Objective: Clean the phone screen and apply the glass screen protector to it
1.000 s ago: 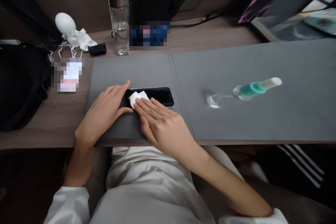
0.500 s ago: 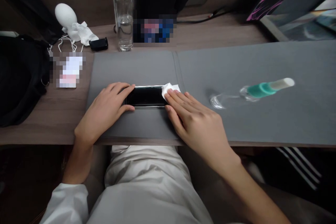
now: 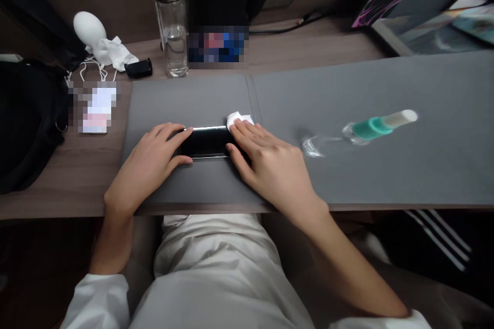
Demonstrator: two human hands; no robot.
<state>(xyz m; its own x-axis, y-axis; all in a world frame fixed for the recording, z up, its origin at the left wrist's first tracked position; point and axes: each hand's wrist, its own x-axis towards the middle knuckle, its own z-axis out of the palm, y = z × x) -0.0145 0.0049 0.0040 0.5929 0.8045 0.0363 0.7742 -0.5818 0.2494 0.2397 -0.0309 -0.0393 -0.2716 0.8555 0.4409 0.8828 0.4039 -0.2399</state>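
Note:
A black smartphone (image 3: 208, 143) lies flat, screen up, on the grey desk mat. My left hand (image 3: 148, 157) grips its left end between thumb and fingers. Folded white tissue (image 3: 238, 117) sits under the fingertips of my right hand (image 3: 272, 162), which presses it at the phone's upper right edge. The right fingers are stretched out side by side, with the thumb near the screen. The phone's right end is hidden beneath this hand.
On the grey mat (image 3: 386, 175) to the right is a clear bottle with a green section and white top (image 3: 370, 128). A glass water bottle (image 3: 175, 46) stands behind the mat. A black bag (image 3: 31, 118) and white round-headed device (image 3: 89, 29) are at left.
My right hand and the tissue have moved slightly up and left along the phone's right part. My left hand keeps its grip on the left end. The view has shifted a little.

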